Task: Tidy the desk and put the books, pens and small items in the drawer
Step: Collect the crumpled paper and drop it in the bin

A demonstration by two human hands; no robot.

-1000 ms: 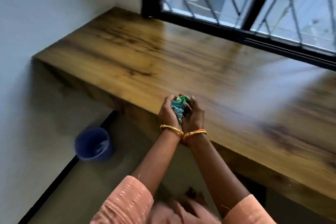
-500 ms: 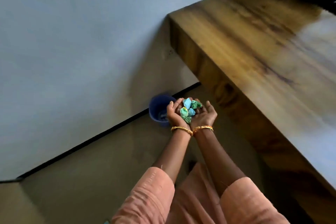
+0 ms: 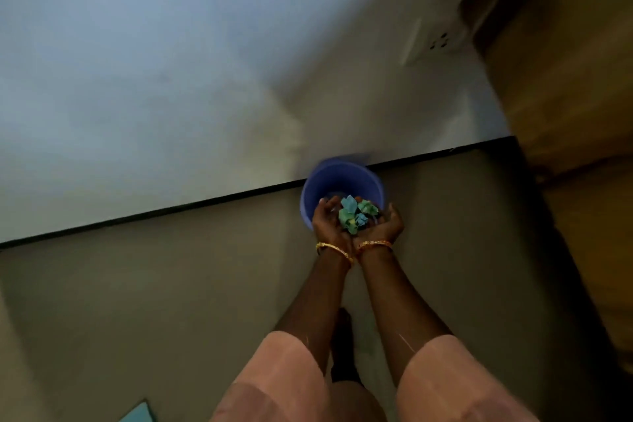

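Note:
Several crumpled blue and green paper scraps [image 3: 354, 214] lie in my two cupped hands, held side by side with palms up. My left hand [image 3: 327, 221] and my right hand [image 3: 387, 224] curl their fingers up around the heap. Both hands hover right over the mouth of a blue bucket [image 3: 337, 176] that stands on the floor against the wall. Each wrist wears a gold bangle. No drawer, books or pens are in view.
The wooden desk's end [image 3: 565, 79] fills the right side, blurred. A wall socket [image 3: 440, 41] sits beside it on the white wall. A black skirting strip [image 3: 171, 207] runs along the floor. A teal object's corner [image 3: 137, 413] shows at the bottom left.
My cupped hands carried the paper scraps from the desk edge down and left to above the blue bucket. The view swung from the desktop and window to the floor and wall.

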